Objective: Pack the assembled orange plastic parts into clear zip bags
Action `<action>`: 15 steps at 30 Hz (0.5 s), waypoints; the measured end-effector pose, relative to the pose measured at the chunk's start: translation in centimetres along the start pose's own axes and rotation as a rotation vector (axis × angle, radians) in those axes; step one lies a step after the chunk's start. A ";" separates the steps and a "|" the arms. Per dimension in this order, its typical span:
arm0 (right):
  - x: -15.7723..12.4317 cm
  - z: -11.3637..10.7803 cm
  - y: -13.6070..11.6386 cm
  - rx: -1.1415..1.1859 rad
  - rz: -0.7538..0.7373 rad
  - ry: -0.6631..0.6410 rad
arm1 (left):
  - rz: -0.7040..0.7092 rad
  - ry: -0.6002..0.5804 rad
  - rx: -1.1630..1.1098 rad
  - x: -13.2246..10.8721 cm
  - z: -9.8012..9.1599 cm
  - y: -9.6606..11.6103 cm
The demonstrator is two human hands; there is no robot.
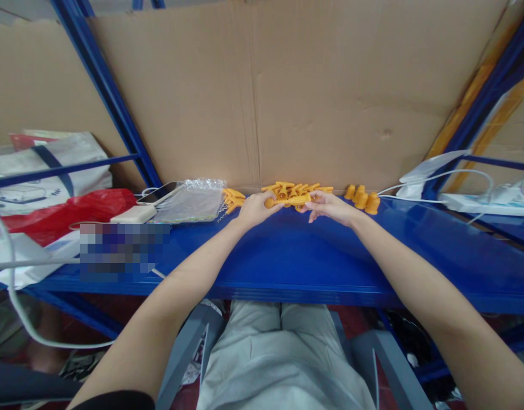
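Both hands meet over the far part of the blue table [296, 256], with a yellow plastic piece [289, 201] stretched level between them. My left hand [256, 209] is closed around its round left end. At the cup-like right end, the fingers of my right hand [332, 209] are bent in a grip. Just behind lies a pile of yellow plastic parts [325, 188], partly hidden by the hands. More yellow parts [232, 199] lie left of my left hand, beside some dark spiral pieces [222, 213]. Several yellow cup-shaped caps [360, 199] stand right of my right hand.
A cardboard wall [262, 102] closes off the back. To the left are a clear plastic bag [189, 200], a phone [158, 193], a white box [133, 214] and a red bag [69, 210]. A power strip [487, 204] with white cables sits at right.
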State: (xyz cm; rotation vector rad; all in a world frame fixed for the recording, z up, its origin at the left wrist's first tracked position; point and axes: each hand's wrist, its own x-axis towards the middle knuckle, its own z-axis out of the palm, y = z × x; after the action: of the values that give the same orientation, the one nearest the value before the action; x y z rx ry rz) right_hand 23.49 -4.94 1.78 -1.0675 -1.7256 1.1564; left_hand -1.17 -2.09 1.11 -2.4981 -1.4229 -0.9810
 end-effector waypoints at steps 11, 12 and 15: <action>0.0 1.2 -0.8 -0.023 0.036 0.116 | 0.010 0.083 0.067 -0.4 -0.3 0.5; 0.0 1.2 -0.8 -0.029 0.046 0.110 | -0.002 0.075 0.073 -0.4 -0.3 0.6; 0.3 0.8 -0.4 -0.053 0.044 0.095 | -0.022 0.049 0.091 -0.3 -0.4 0.8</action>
State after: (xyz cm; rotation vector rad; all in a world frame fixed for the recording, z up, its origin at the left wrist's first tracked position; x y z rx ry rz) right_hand 22.57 -5.03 1.94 -1.1789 -1.6740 1.0747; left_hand -0.84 -2.87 1.44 -2.3824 -1.4496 -0.9521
